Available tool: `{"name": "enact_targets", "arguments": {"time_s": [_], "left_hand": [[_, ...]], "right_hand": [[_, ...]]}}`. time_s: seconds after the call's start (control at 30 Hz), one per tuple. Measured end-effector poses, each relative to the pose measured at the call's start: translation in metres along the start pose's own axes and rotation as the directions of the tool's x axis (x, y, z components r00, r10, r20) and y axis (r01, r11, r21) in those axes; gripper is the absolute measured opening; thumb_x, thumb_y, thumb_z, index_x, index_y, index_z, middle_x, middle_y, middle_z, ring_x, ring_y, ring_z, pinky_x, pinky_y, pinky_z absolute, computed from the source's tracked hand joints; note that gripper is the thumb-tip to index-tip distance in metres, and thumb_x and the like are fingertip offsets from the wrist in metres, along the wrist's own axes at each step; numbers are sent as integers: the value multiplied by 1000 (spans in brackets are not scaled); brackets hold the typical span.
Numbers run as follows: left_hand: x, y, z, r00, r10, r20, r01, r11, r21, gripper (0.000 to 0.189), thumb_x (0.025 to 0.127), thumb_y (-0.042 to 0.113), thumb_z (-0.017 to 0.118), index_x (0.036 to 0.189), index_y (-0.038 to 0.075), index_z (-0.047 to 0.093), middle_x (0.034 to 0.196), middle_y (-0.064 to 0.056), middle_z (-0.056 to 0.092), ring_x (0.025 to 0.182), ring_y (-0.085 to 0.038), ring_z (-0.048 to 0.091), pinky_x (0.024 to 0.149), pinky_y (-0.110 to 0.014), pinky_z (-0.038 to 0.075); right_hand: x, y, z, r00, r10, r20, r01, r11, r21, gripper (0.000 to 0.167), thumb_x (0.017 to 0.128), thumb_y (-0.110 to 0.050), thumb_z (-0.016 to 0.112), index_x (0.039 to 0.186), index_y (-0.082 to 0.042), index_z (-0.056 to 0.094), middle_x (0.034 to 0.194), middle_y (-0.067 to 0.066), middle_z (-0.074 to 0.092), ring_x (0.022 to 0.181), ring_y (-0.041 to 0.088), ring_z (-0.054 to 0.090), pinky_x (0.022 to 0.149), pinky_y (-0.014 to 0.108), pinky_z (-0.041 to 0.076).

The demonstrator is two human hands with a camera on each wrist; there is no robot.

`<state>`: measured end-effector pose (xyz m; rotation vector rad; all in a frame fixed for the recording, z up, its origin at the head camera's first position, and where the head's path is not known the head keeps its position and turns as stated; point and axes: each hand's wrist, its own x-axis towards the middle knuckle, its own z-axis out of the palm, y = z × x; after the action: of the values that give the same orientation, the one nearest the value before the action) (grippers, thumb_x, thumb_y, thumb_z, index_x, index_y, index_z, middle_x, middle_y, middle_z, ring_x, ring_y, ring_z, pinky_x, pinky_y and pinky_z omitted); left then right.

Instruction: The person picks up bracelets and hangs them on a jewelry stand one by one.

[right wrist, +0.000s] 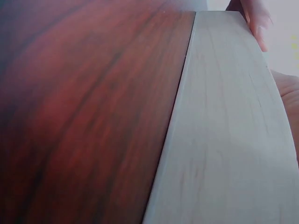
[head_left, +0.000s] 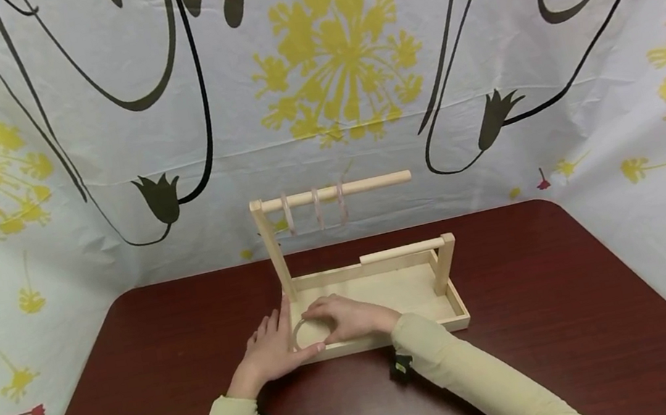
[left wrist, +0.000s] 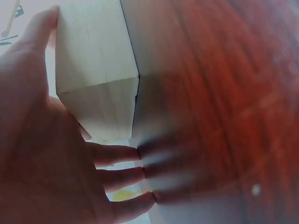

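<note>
A light wooden stand with a tray base (head_left: 400,292) sits on the table. My right hand (head_left: 351,316) reaches into the tray's left end and pinches a thin bangle (head_left: 296,335) between thumb and fingers, close over the tray floor. At the tray's front left corner rests my left hand (head_left: 271,353), its thumb along the front wall and its other fingers spread down the left side. In the left wrist view several fingertips (left wrist: 148,198) touch the table beside the wooden corner (left wrist: 100,93). The right wrist view shows the tray's front wall (right wrist: 229,121).
Three pale pinkish bangles (head_left: 318,210) hang on the upper rod (head_left: 369,184), which sticks out rightward from a tall left post (head_left: 274,250). A shorter rod (head_left: 403,251) points leftward from the right post (head_left: 445,266). Behind the dark red table (head_left: 526,336) hangs a patterned cloth (head_left: 303,109).
</note>
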<state>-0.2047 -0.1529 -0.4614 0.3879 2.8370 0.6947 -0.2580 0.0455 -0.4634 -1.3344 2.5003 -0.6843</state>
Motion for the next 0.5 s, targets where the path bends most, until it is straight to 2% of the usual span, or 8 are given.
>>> {"name": "enact_targets", "arguments": {"time_s": [0.17,0.3,0.5], "left_hand": [[-1,1,-1,1000,0,-3,0,1000,-4,111,83,62,64,155,1,3,145,-38,27,134,-54,24,99,-70,24],[-1,2,-1,1000,-3,7,3,1000,-2,111,83,62,63,155,1,4,146,-37,26,134,-54,24,100,-69,23],[1,1,0,1000,-12,18,12,1000,11,113,83,62,64,154,-1,3,145,-38,26,134,-54,24,102,-67,24]], "right_hand": [[-2,2,1,996,85,-18,-85,996,0,62,81,-18,79,135,-1,55,135,15,51,124,30,46,105,39,34],[-6,6,0,982,179,-62,-177,983,45,66,78,-21,81,135,-4,55,135,14,51,123,29,45,102,41,37],[-11,9,-2,970,222,-102,-214,973,85,69,75,-15,81,136,-1,53,135,18,49,123,32,44,101,43,37]]}}
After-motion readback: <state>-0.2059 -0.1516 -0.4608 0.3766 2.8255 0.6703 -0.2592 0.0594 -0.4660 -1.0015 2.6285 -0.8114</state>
